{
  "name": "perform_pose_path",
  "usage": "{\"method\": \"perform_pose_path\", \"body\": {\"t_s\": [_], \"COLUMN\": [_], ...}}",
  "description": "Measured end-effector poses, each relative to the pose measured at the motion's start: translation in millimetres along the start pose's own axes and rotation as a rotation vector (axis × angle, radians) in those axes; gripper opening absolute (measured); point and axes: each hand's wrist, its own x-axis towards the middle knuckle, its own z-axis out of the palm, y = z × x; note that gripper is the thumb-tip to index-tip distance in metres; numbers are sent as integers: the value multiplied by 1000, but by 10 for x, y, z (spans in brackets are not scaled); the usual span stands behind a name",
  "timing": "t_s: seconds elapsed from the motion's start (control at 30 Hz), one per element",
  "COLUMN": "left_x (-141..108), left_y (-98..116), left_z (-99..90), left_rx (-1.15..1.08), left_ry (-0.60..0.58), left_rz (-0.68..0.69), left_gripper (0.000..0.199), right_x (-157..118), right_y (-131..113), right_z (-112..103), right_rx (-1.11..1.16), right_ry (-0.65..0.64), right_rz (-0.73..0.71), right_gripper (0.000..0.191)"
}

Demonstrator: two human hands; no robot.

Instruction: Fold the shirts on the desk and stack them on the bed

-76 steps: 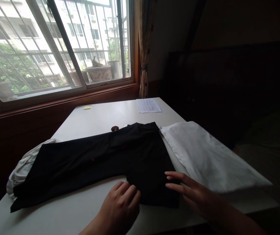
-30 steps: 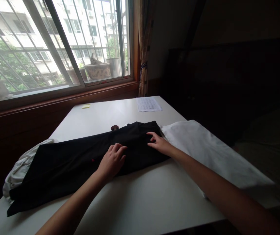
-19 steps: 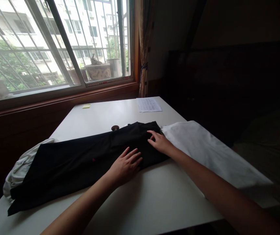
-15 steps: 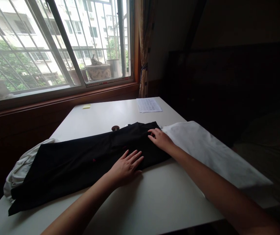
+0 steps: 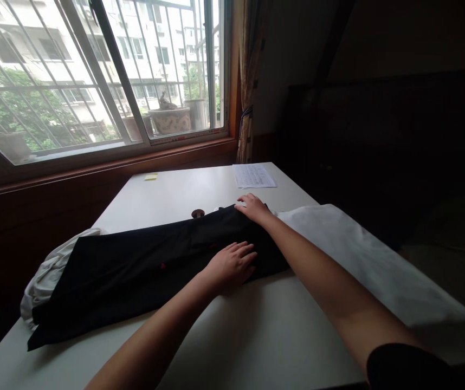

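Observation:
A black cloth (image 5: 135, 265) lies folded in a long strip across the white table (image 5: 232, 336). Over its front right part rests my left hand (image 5: 232, 264), palm down with the fingers a little apart. My right hand (image 5: 253, 208) is at the cloth's far edge near its right end, its fingers apart and nothing visible between them. White fabric (image 5: 330, 238) spreads out to the right, beneath my right forearm. More crumpled white fabric (image 5: 47, 273) shows at the cloth's left end.
Behind the black cloth stands a small round brown object (image 5: 198, 213). Printed papers (image 5: 254, 176) and a yellow sticky note (image 5: 150, 176) lie at the table's far side. Beyond are a barred window (image 5: 135, 70) and a tied curtain (image 5: 247, 103).
My right hand has moved away from me to the cloth's far edge. My left hand has shifted slightly right and forward over the cloth. The whole view has shifted a little.

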Motion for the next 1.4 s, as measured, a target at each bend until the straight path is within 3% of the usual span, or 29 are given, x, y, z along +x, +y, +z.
{"method": "perform_pose_path", "body": {"t_s": [0.17, 0.33, 0.57, 0.7, 0.77, 0.9, 0.97, 1.07, 1.17, 1.27, 1.4], "left_x": [74, 58, 83, 75, 28, -241, -467, -864, -1236, -1538, -1941], "left_y": [-21, -22, -16, -32, -77, -371, -625, -1014, -1261, -1338, -1343], "left_z": [285, 266, 217, 94, -36, -354, -495, -683, -898, -1153, -1455], "left_rx": [-6, -17, -97, -280, -354, -201, -17, 140, 60, -239, -462], "left_ry": [16, -37, -14, 118, 230, 544, 593, 449, 192, -6, -56], "left_rz": [5, 17, 7, 40, -6, -300, -471, -704, -904, -982, -1035], "left_gripper": [50, 53, 47, 29, 22, 14, 27, 60, 78, 70, 54], "right_x": [269, 455, 543, 482, 459, 434, 416, 374, 330, 299, 268], "right_y": [137, 111, -12, -124, -172, -234, -261, -314, -368, -400, -406], "right_z": [90, 159, 47, -189, -321, -561, -675, -849, -1011, -1129, -1203], "right_rx": [74, 173, 430, 577, 635, 698, 668, 556, 423, 342, 458], "right_ry": [-103, -142, -199, -203, -193, -151, -139, -58, 51, 96, 4], "right_rz": [132, 227, 228, 127, 60, -88, -125, -170, -242, -287, -232], "right_gripper": [54, 71, 36, 36, 36, 37, 37, 33, 26, 21, 19]}}
